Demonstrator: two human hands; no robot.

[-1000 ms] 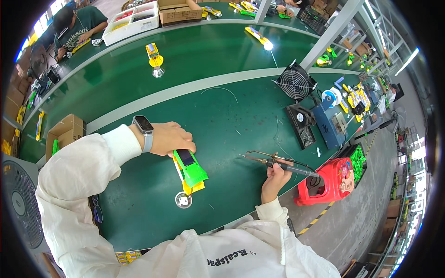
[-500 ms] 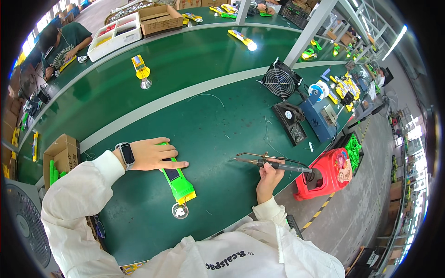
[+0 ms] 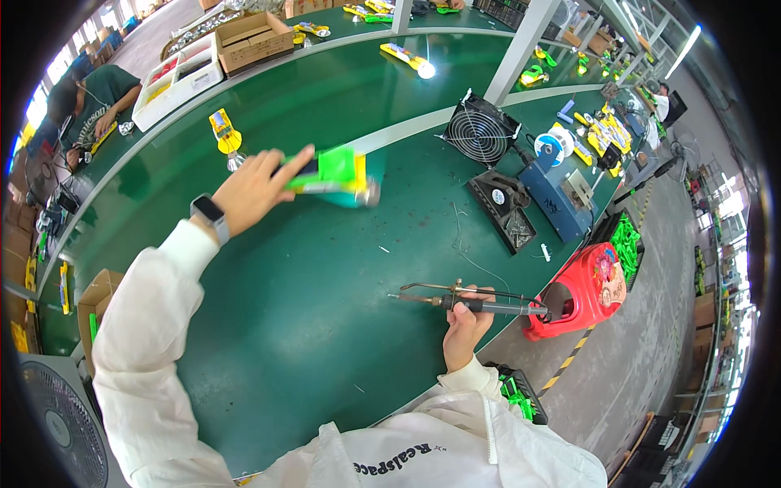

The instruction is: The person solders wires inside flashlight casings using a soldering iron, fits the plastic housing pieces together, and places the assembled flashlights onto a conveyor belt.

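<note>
My left hand (image 3: 259, 185), a watch on its wrist, grips a green and yellow flashlight (image 3: 335, 169) by its body above the far part of the green table. The flashlight's lamp end points right and is smeared by motion. Over the right part of the table my right hand (image 3: 465, 328) is closed around a soldering iron (image 3: 480, 306). The iron's tip points left, and a thin metal tube runs along its top. Beyond my left hand, a yellow flashlight body (image 3: 225, 133) with a silver reflector lies on the far green surface.
A black fan (image 3: 482, 134), a black soldering stand (image 3: 501, 207), a blue soldering station (image 3: 556, 202) and a solder wire spool (image 3: 554, 145) stand at the right. A red stool (image 3: 579, 286) is beside the table. A cardboard box (image 3: 99, 297) sits left. Across the line a person works.
My left hand has lifted the flashlight off the near table and carried it away from me, turning its lamp end rightward. My right hand still holds the soldering iron, slightly lower in view.
</note>
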